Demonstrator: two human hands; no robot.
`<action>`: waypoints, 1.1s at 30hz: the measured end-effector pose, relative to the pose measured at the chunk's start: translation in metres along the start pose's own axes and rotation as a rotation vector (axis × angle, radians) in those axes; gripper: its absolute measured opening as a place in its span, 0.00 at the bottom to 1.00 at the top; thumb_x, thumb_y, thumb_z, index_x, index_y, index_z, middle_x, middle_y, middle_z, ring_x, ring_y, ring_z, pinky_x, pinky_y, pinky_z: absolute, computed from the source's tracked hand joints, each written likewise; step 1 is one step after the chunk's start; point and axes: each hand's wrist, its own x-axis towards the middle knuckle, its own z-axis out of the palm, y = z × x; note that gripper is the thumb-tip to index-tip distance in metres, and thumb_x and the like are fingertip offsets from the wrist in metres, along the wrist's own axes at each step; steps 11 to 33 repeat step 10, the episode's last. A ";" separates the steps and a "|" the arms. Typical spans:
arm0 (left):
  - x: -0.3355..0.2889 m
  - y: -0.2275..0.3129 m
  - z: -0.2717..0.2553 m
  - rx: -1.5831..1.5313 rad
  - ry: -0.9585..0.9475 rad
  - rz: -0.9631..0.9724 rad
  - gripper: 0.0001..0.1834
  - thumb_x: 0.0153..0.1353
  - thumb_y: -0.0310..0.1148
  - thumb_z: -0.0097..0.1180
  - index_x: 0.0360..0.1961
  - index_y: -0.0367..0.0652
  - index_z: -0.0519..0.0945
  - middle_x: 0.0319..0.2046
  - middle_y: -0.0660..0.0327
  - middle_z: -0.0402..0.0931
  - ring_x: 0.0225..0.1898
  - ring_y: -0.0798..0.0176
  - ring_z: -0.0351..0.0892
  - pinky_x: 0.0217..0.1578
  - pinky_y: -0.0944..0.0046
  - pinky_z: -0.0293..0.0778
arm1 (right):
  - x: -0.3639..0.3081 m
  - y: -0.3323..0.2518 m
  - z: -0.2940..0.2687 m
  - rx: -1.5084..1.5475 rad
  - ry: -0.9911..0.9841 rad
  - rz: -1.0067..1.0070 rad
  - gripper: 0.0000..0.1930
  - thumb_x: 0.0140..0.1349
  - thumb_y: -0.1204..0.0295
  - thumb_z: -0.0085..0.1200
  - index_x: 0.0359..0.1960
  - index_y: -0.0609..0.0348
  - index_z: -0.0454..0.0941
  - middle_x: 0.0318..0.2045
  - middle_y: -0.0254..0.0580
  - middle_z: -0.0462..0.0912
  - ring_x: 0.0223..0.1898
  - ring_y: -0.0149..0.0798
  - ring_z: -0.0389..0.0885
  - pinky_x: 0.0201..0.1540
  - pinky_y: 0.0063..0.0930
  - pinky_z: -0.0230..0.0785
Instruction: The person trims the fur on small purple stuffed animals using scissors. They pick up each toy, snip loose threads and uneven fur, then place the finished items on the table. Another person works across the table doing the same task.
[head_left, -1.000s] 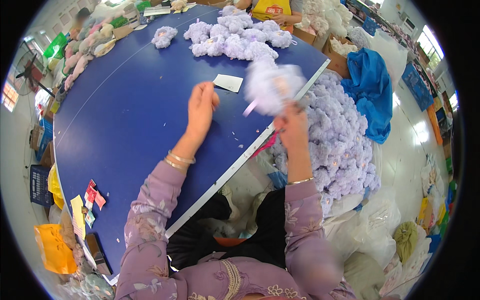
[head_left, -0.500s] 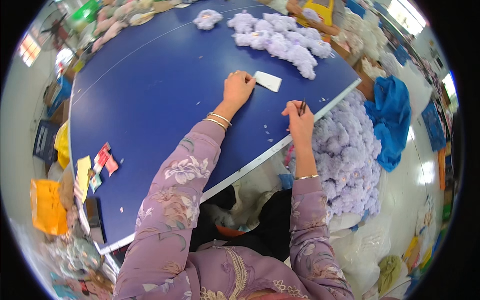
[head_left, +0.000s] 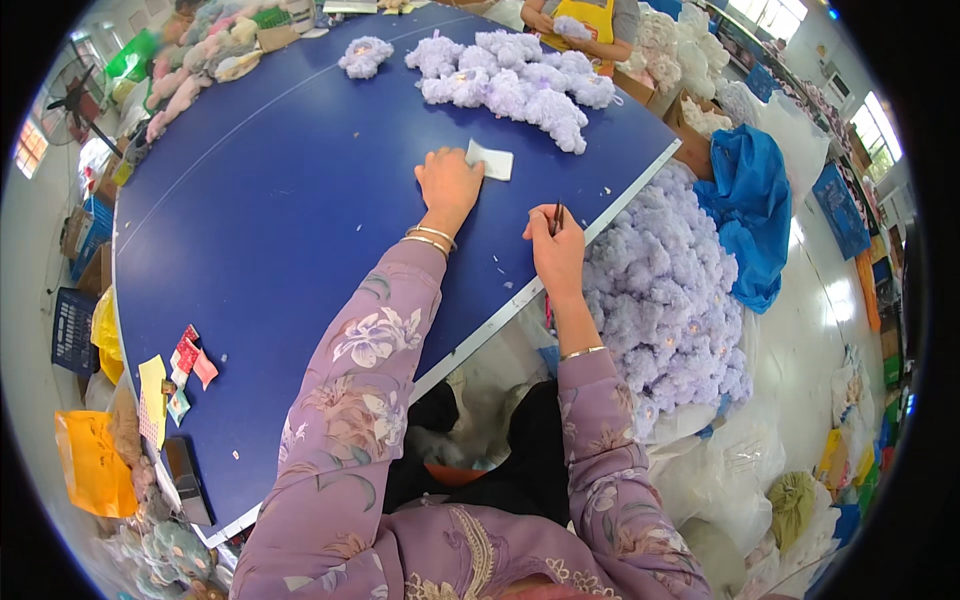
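Observation:
My left hand [head_left: 450, 182] is on the blue table [head_left: 290, 220], its fingers and thumb closed on the left edge of a small white slip of paper [head_left: 492, 162]. One corner of the slip looks lifted. My right hand [head_left: 559, 255] is held near the table's front right edge, closed around small dark thread snips [head_left: 557, 219] whose two points stick up past the fingers. Beyond the slip lie several fluffy lilac plush pieces [head_left: 500, 80] in a cluster, and a single lilac plush piece [head_left: 365, 57] sits apart to their left.
A big heap of lilac plush [head_left: 665, 290] fills the space right of the table, beside a blue sheet [head_left: 745, 210]. Small coloured packets [head_left: 185, 355] and a dark box [head_left: 187, 480] lie at the table's left. Across the table, a person in a yellow apron [head_left: 590, 30] handles plush.
The view has shifted, so the scene sits further left in the picture. My left hand still touches the paper slip, which now looks more lifted and bent. My right hand keeps the snips.

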 end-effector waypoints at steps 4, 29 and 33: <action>-0.006 -0.008 0.006 -0.123 -0.043 0.061 0.15 0.54 0.42 0.57 0.34 0.42 0.84 0.36 0.55 0.80 0.44 0.51 0.77 0.47 0.51 0.66 | 0.000 0.003 0.000 0.044 0.025 0.029 0.08 0.64 0.71 0.51 0.29 0.63 0.74 0.20 0.32 0.76 0.22 0.22 0.70 0.27 0.18 0.63; -0.096 -0.021 -0.055 -0.710 -0.005 -0.059 0.17 0.55 0.42 0.61 0.28 0.35 0.79 0.25 0.46 0.79 0.30 0.50 0.79 0.32 0.55 0.75 | -0.003 0.025 0.040 -0.306 -0.164 -0.048 0.16 0.66 0.63 0.46 0.29 0.63 0.77 0.24 0.44 0.81 0.28 0.40 0.80 0.34 0.36 0.71; -0.096 -0.021 -0.055 -0.710 -0.005 -0.059 0.17 0.55 0.42 0.61 0.28 0.35 0.79 0.25 0.46 0.79 0.30 0.50 0.79 0.32 0.55 0.75 | -0.003 0.025 0.040 -0.306 -0.164 -0.048 0.16 0.66 0.63 0.46 0.29 0.63 0.77 0.24 0.44 0.81 0.28 0.40 0.80 0.34 0.36 0.71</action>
